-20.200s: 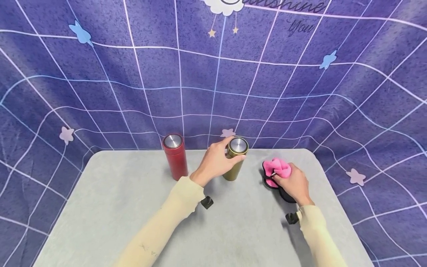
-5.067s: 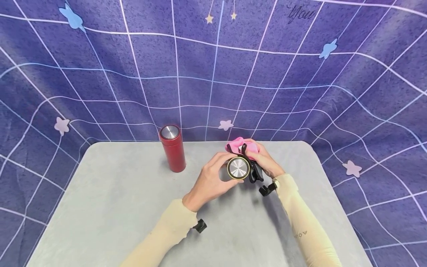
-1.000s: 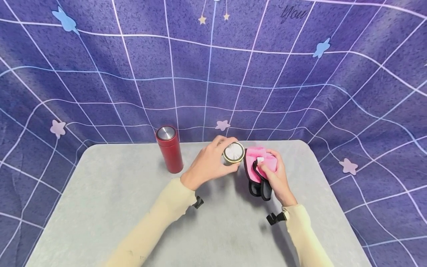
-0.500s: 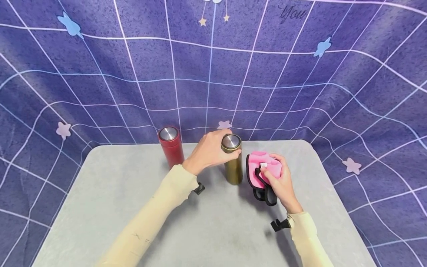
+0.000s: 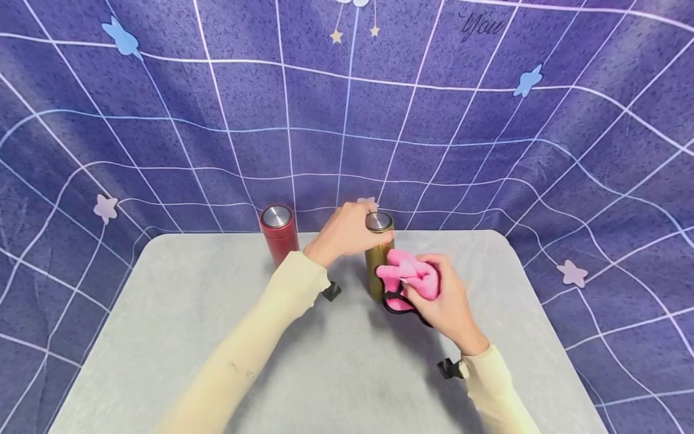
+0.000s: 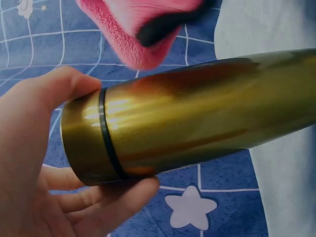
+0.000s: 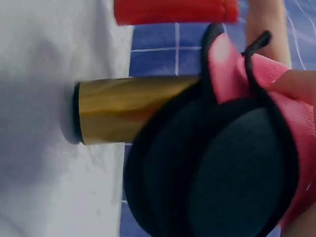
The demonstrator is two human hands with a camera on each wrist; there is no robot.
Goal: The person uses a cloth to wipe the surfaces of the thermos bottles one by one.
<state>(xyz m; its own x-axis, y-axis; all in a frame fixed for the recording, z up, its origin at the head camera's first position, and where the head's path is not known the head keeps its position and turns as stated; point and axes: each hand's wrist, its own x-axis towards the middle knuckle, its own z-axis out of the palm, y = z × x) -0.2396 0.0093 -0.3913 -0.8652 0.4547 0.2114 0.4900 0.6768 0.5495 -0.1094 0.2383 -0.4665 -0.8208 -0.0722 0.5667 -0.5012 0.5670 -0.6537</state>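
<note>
A gold bottle with a silver-topped lid (image 5: pixel 374 259) stands upright near the back of the table. My left hand (image 5: pixel 349 232) grips it round the lid; in the left wrist view thumb and fingers lie on either side of the gold cap (image 6: pixel 86 138). My right hand (image 5: pixel 447 301) pinches a pink fleecy cloth with black edging (image 5: pixel 423 277), bunched up just right of the bottle and overlapping it in the head view. The right wrist view shows the cloth's dark round part (image 7: pixel 237 173) in front of the bottle (image 7: pixel 113 111).
A red bottle (image 5: pixel 279 235) stands left of the gold one, partly behind the left sleeve. The grey table (image 5: pixel 190 331) ends at a purple gridded curtain (image 5: pixel 325 120) at the back and sides.
The gold bottle, tilted a second ago, came upright half a second ago and stays so. The right hand has moved the pink cloth left towards the bottle, and the cloth is more bunched.
</note>
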